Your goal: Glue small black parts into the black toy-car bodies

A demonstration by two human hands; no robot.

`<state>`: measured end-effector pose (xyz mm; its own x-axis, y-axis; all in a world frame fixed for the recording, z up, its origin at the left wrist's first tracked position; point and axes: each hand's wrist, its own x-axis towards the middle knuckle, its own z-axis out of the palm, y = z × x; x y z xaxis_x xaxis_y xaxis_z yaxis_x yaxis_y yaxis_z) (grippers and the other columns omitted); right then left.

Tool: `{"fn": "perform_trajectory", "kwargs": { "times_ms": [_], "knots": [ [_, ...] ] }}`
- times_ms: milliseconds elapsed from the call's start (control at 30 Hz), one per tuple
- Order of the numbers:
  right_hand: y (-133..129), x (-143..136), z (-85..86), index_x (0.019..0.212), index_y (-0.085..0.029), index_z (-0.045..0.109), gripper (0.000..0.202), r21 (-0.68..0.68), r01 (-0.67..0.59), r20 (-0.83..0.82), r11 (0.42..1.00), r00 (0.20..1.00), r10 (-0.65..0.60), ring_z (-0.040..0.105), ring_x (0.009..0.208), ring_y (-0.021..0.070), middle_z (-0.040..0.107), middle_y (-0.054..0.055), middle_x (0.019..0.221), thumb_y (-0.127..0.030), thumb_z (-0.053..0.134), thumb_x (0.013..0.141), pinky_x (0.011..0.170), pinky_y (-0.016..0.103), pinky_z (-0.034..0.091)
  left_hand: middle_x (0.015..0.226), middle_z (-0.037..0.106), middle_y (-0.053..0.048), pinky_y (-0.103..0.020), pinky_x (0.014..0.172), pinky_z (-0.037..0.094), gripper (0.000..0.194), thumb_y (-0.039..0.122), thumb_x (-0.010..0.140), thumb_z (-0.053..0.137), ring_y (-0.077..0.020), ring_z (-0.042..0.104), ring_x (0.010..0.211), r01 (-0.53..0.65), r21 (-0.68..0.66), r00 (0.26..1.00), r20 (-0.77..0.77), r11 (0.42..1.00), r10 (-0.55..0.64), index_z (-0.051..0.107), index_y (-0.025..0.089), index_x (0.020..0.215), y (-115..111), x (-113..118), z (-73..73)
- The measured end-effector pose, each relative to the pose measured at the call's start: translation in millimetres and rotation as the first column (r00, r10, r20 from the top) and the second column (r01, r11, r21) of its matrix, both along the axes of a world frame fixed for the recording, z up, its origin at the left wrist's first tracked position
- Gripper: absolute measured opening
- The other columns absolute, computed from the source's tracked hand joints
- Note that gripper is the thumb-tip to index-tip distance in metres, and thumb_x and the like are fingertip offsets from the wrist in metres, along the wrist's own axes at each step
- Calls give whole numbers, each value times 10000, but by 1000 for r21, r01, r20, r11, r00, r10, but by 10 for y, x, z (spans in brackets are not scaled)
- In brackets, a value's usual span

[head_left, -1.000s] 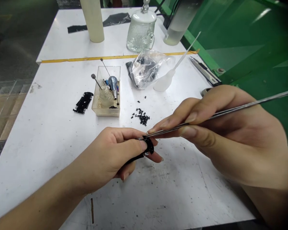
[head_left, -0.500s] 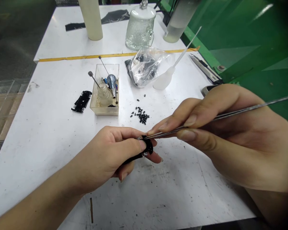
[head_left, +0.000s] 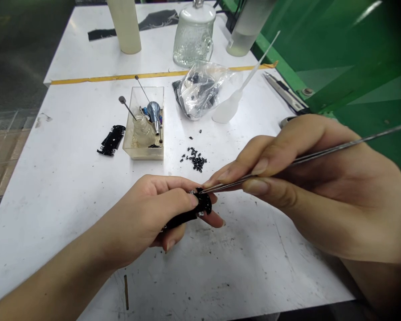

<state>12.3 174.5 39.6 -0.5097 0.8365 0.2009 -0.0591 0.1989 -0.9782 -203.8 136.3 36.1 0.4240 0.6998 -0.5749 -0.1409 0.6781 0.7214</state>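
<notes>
the glossy black flat part with a rounded end and small silvery fittings [head_left: 183,215] is in the left hand [head_left: 157,205], over the white smooth-topped surface [head_left: 237,267]; that grip is closed around it, thumb on top, fingers beneath. the right hand [head_left: 334,200] has a narrow, pinching grip on long slim silver metal tweezers [head_left: 324,152], their tips at the part's edge, just beside the thumb. whether the tips hold anything is too small to tell.

the tips could skid off the slick-looking face and scratch it or prick the thumb, if pressed at a shallow angle. a loose pinch could let the part twist, and the thumb hides some of it, so a misplaced tip might go unnoticed.

just beyond the hands lies a loose scatter of tiny black pieces [head_left: 198,161]; a low sweep of the right fingers might spread it. farther out, a clear plastic open box [head_left: 143,154], a crinkled transparent plastic bag [head_left: 200,91] and a translucent white squeeze bottle with a long nozzle [head_left: 227,107] crowd the forward reach.
</notes>
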Motion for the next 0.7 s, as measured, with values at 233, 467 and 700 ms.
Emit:
{"fn": "perform_trajectory", "kwargs": {
  "times_ms": [233,467,700],
  "knots": [
    [11,2,17,942,-234,595,167,-10,-21,-8,1000,1000,21,778,957,180,744,-30,964,-90,678,959,804,346,714,901,821,-138,-188,419,274,290,352,933,598,-21,394,385,-6,2,1000,1,1000,6,794,138,920,7,17,7],
    [46,19,9,939,-223,596,154,11,-41,-4,999,999,41,778,940,184,742,-12,956,-100,686,958,799,377,725,877,819,-137,-190,407,242,295,356,915,592,-27,379,379,11,-19,1000,-27,1000,-12,785,137,874,24,18,28],
    [24,17,16,951,-224,589,158,30,-38,22,999,999,38,773,969,177,740,-17,962,-91,672,968,816,372,726,879,819,-139,-192,406,236,319,376,914,584,-30,371,380,15,-22,999,-34,1000,-16,799,141,896,28,18,21]
  ]
}}
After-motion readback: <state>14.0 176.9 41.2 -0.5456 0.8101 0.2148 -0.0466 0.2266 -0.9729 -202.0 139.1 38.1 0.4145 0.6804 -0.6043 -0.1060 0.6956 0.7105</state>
